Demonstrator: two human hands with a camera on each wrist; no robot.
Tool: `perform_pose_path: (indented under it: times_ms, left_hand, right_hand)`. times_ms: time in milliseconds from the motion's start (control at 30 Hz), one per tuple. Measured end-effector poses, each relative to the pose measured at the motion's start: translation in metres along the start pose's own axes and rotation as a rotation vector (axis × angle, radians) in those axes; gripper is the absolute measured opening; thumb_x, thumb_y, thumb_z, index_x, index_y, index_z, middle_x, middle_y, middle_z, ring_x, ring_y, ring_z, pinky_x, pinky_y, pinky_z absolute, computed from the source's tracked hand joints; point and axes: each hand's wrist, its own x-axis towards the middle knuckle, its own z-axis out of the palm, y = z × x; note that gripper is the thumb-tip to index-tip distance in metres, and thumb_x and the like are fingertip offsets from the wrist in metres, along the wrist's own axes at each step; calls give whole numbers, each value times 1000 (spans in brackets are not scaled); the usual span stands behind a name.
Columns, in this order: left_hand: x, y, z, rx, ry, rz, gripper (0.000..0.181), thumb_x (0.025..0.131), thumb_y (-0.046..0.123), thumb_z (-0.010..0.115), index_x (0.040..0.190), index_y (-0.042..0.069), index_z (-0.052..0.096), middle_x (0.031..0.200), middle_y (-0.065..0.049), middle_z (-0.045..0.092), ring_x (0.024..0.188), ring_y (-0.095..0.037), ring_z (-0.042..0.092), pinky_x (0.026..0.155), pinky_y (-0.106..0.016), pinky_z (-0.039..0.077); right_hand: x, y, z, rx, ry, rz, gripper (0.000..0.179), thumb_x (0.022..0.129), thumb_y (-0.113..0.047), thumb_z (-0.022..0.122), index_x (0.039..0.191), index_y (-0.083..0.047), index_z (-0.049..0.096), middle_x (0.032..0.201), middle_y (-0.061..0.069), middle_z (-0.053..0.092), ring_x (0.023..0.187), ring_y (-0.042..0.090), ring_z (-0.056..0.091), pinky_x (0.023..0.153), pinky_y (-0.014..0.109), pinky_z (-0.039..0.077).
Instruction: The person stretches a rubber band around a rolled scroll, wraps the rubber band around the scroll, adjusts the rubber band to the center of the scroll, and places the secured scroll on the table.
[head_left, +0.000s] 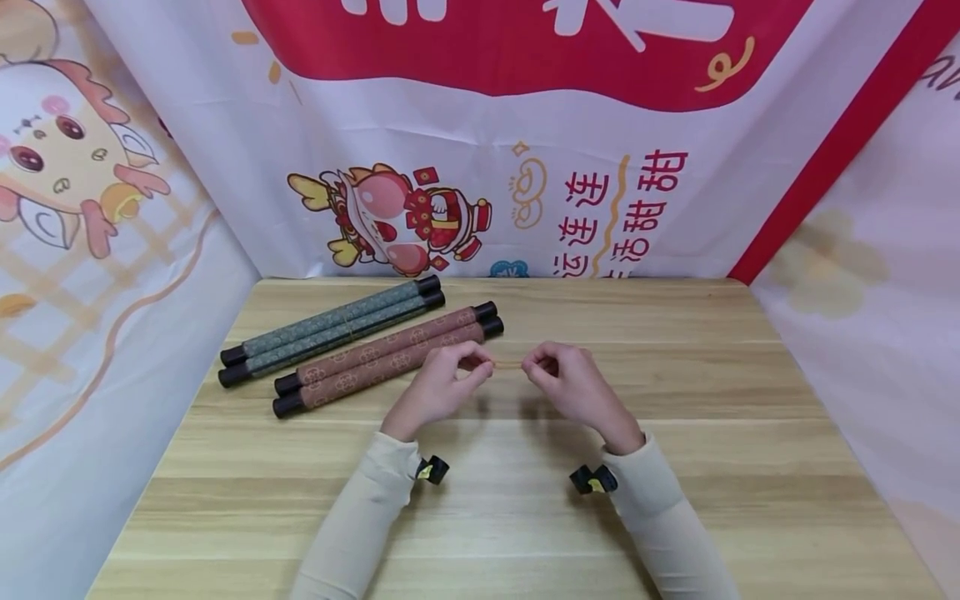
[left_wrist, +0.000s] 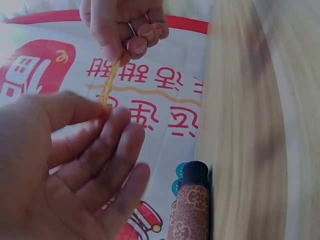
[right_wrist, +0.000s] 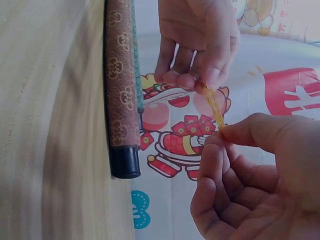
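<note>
A thin yellow rubber band (head_left: 507, 365) is held stretched between both hands above the table. My left hand (head_left: 442, 383) pinches one end between thumb and index finger, its other fingers loosely bent. At the opposite end, the thumb and index finger of my right hand (head_left: 570, 382) pinch it too. In the left wrist view the band (left_wrist: 109, 85) looks twisted, with its strands crossing. Left of the hands lie two brown patterned scrolls (head_left: 390, 354) with black end knobs, side by side. Behind them rests a pair of green scrolls (head_left: 333, 327) with a thin band around their middle.
The wood-grain table (head_left: 510, 517) lies under the hands and scrolls. At its back edge hangs a white and red printed cloth (head_left: 465, 125). More printed cloth (head_left: 97, 275) borders the left side, and a pale cloth (head_left: 870, 333) borders the right.
</note>
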Motion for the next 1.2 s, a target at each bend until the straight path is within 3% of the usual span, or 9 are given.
perform_pose_path:
  times_ms: [167, 433, 767, 1000, 1200]
  left_hand:
    - [0, 3, -3, 39, 74, -50, 18, 105, 21, 66, 108, 7, 77, 98, -1, 79, 93, -17, 74, 87, -40, 61]
    - [-2, 4, -8, 75, 97, -85, 16, 103, 19, 67, 107, 7, 78, 98, -2, 80, 90, -17, 75, 85, -38, 62]
    - [-2, 4, -10, 81, 69, -63, 18, 104, 17, 65, 109, 4, 77, 100, -4, 81, 91, -19, 76, 83, -38, 61]
    - [-2, 10, 0, 7, -52, -18, 16, 106, 16, 63, 109, 5, 75, 101, -6, 80, 94, -19, 77, 84, -35, 64]
    - [-2, 10, 3, -8, -11, -58, 14, 106, 19, 65, 106, 11, 77, 98, -1, 80, 91, -14, 75, 82, -34, 63]
  right_hand:
    - [-2, -2, -5, 31, -33, 8, 15, 104, -15, 61, 106, -8, 73, 98, 7, 74, 81, 17, 61, 69, 27, 54]
    - [-1, -3, -5, 50, -89, 18, 15, 107, -17, 60, 108, -8, 72, 99, 6, 71, 83, 17, 60, 70, 27, 53]
    - [3, 8, -4, 40, 29, 5, 16, 105, -14, 59, 106, -6, 73, 96, 10, 74, 78, 20, 59, 65, 25, 50]
    - [4, 8, 1, 67, 93, -39, 21, 108, -19, 62, 110, -3, 75, 94, 12, 75, 77, 16, 65, 65, 24, 53]
    - [3, 5, 0, 50, 168, -58, 18, 105, -17, 68, 108, -4, 78, 91, 8, 77, 75, 14, 66, 64, 23, 54]
